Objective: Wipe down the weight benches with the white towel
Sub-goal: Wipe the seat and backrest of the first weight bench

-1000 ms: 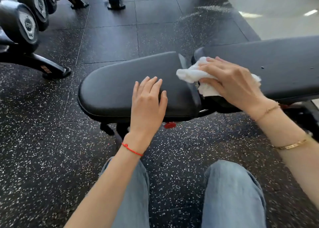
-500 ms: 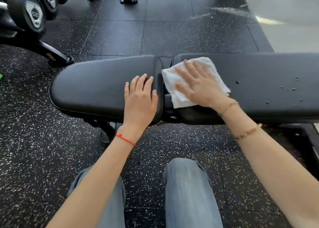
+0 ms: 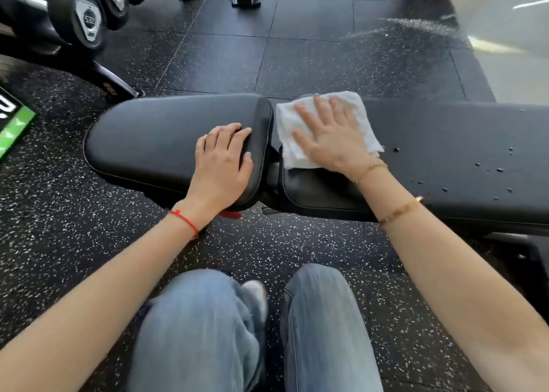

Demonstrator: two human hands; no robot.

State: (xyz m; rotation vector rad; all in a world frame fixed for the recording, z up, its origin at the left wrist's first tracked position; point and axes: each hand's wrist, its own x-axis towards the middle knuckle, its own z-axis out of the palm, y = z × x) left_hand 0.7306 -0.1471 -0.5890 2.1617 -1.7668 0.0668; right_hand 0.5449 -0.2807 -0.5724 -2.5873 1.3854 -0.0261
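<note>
The folded white terry towel (image 3: pixel 300 151) lies flat on the left end of the long black padded desk (image 3: pixel 445 142), pinned under the right hand (image 3: pixel 329 136) with fingers (image 3: pixel 319 103) spread straight. The left hand (image 3: pixel 221 166) rests relaxed on the rounded black seat pad (image 3: pixel 148 136). Water droplets (image 3: pixel 499 170) sit further right; a loosely pressed towel could bunch and smear them.
</note>
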